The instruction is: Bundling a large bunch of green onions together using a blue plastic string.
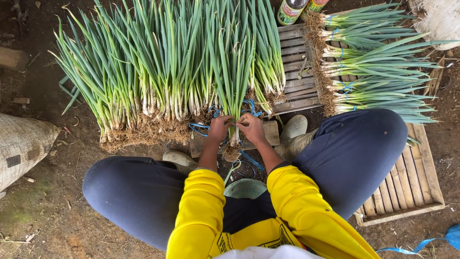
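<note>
Covering the far half of the dirt ground [57,211], a long loose row of spring onions [163,67] lies with green tops pointing away and rooty white ends toward the person.

Wooden slat pallet [417,182], at the right: tied bunches of spring onions [373,62] are stacked across its far end, roots pointing left, each bound with blue string; the near end is bare.

Woven sack [21,144], at the left edge of the ground, partly out of view.

Single bunch of spring onions [233,86], standing between the knees on a small wooden block [270,132], its roots at the block's near edge.

Left hand [219,127]: closed around the bunch's white stems, just above the roots. Right hand [251,127]: fingers pinched on the same stems, touching the left hand; blue string [251,160] trails below and beside both hands.

Two bottles [299,8], at the pallet's far left corner, partly cut off.
</note>
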